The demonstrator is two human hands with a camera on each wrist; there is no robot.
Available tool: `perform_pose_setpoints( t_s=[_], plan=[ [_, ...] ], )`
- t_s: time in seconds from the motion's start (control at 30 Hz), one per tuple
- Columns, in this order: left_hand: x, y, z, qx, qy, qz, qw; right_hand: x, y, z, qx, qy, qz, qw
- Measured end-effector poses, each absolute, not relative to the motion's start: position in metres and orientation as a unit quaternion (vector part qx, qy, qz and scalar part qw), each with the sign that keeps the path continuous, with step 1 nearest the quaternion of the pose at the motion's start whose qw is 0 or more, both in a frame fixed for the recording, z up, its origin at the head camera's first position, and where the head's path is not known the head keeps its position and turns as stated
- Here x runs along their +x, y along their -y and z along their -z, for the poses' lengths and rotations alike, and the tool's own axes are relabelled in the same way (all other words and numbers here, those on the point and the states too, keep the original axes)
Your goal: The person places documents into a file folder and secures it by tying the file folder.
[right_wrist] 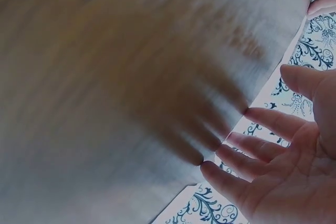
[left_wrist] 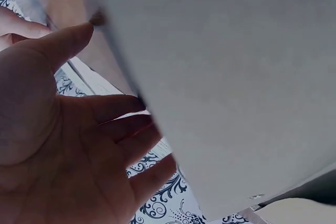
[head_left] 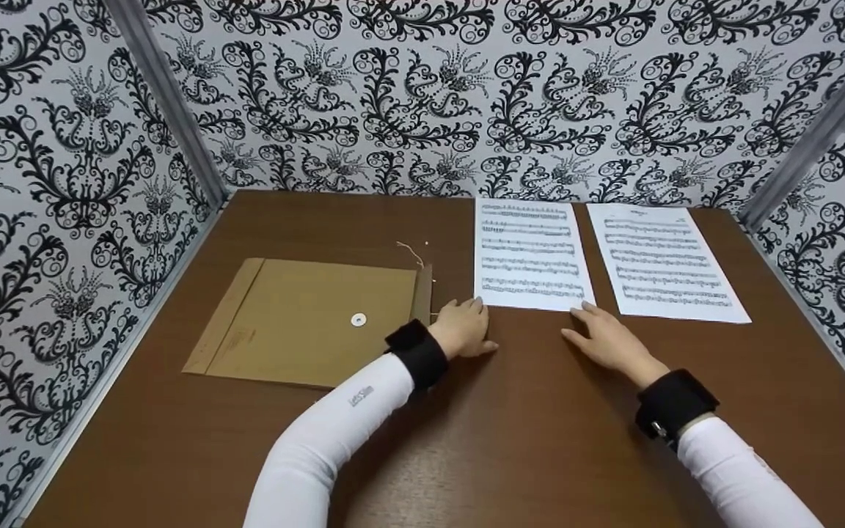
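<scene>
A sheet of printed music lies on the brown table near the back wall. My left hand rests at its lower left corner, beside the right end of a brown envelope. At the lower right corner of that sheet is my right hand, fingertips right at the edge. Palm and loosely extended fingers of the left hand show in the left wrist view. In the right wrist view, the right hand's spread fingertips meet a glossy surface that mirrors them. Neither hand grips anything.
A second music sheet lies to the right, slightly angled. The envelope carries a white round button, and a thin string trails from its upper right end. Black-and-white patterned walls border the table's back and sides.
</scene>
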State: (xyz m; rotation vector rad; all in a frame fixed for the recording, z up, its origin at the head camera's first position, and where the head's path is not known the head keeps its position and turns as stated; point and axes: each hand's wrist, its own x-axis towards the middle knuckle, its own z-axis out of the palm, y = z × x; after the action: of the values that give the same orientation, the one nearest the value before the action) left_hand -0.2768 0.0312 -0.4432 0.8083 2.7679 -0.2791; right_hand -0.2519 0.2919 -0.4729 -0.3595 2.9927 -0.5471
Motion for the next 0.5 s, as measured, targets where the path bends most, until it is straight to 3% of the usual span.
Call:
perform_pose_setpoints(
  t_s=[0.5],
  plan=[
    [-0.265,-0.028,0.452,0.289,-0.950,0.055,0.107,-0.233,-0.297,0.471,-0.129,-0.975,0.177,0.035]
  ],
)
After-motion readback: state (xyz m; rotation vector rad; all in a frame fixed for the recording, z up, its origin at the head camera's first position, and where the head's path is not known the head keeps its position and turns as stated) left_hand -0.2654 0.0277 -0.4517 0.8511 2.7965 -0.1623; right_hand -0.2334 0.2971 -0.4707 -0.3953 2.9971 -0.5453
